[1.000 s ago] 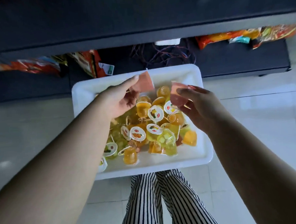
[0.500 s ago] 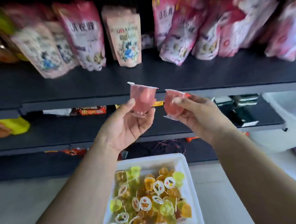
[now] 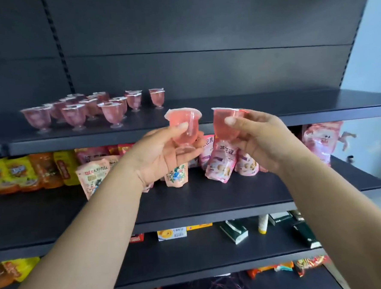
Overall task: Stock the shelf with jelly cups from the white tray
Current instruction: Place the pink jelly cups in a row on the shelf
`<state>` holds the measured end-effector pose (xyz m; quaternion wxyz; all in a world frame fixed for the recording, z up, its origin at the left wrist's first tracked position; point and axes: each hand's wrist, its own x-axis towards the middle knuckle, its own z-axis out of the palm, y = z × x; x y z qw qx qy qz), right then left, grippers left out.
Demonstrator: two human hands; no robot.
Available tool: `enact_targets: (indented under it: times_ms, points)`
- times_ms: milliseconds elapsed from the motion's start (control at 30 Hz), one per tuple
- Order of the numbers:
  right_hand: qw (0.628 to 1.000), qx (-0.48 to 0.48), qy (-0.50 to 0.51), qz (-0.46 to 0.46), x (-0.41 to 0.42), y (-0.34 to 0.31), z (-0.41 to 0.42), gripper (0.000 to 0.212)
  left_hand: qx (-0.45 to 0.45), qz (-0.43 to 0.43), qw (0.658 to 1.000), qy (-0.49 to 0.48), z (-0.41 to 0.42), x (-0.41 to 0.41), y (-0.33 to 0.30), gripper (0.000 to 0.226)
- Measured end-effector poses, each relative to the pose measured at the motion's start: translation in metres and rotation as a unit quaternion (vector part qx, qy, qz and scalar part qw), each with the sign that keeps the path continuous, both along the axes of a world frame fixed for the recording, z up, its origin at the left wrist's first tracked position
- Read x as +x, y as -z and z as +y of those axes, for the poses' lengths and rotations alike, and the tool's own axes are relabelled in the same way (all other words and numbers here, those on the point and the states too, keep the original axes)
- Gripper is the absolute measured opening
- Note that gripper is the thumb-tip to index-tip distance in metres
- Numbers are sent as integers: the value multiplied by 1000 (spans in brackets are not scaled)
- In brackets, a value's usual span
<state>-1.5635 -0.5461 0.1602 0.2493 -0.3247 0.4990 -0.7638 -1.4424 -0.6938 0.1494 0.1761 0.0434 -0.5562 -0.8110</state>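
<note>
Right now I have both hands raised in front of the dark shelf (image 3: 272, 112), each holding one pink jelly cup. My left hand (image 3: 163, 155) grips the left cup (image 3: 184, 127) upright, thumb across the front of the bowl and the other fingers curled round behind it near the clear foot. My right hand (image 3: 258, 138) pinches the right cup (image 3: 225, 124), thumb on its front wall, the rest of the fingers wrapped behind; this cup leans slightly to the left. The two cups sit side by side, close but apart, just in front of the top shelf's front edge and not yet set down on it.

On that top shelf, to the left of my hands, I see a cluster of pink jelly cups (image 3: 89, 110) standing upright on their feet, with one more cup (image 3: 157, 98) a little apart at the right end of the group. The shelf surface to the right of them is bare and dark.

Below, the next shelf carries pink snack pouches (image 3: 217, 165) behind my hands and yellow and orange bags (image 3: 26, 172) at the far left. Lower down I make out dark green boxes (image 3: 234, 231) and a small white and yellow tube (image 3: 263, 223)
</note>
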Motion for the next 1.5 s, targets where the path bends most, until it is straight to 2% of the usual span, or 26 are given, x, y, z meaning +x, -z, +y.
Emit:
enact_targets:
  times_ms: [100, 233, 367, 433, 533, 600, 733, 833, 1033, 1167, 1233, 1333, 1433, 1500]
  points:
    - [1000, 2, 3, 10, -6, -8, -11, 27, 4, -29, 999, -43, -2, -1, -4, 19]
    - [997, 62, -2, 55, -29, -9, -37, 13, 3, -27, 991, -131, -15, -7, -4, 23]
    - [995, 76, 12, 67, -71, -13, -81, 19, -33, -24, 957, -287, -40, -33, -8, 11]
    - [994, 75, 13, 80, -94, -16, -109, 28, -133, -68, 912, -382, -51, -50, -8, 24]
    - [989, 105, -9, 102, -122, -13, -153, 38, -296, -176, 796, -498, -62, -74, -7, 48]
    - [984, 129, -31, 120, -134, -8, -179, 27, -347, -215, 746, -526, -71, -85, -6, 57]
    - [969, 145, -113, 163, -147, -8, -221, 19, -344, -268, 704, -561, -86, -103, -7, 63]
    - [955, 164, -134, 208, -153, -9, -244, 21, -326, -258, 683, -601, -90, -110, 1, 67]
    - [947, 189, -143, 216, -161, -10, -284, 12, -379, -305, 594, -641, -92, -121, 12, 65]
    - [943, 203, -146, 222, -160, -14, -294, 21, -415, -317, 564, -639, -95, -121, 14, 65]
    - [942, 205, -160, 212, -159, -16, -293, 17, -435, -308, 555, -639, -95, -121, 15, 57]
    - [939, 214, -166, 210, -160, -17, -292, 22, -453, -293, 556, -632, -96, -118, 18, 42]
    - [930, 235, -155, 235, -163, -15, -294, 39, -470, -292, 557, -619, -99, -118, 19, 47]
    - [926, 243, -156, 242, -165, -13, -293, 31, -472, -296, 558, -615, -99, -118, 19, 52]
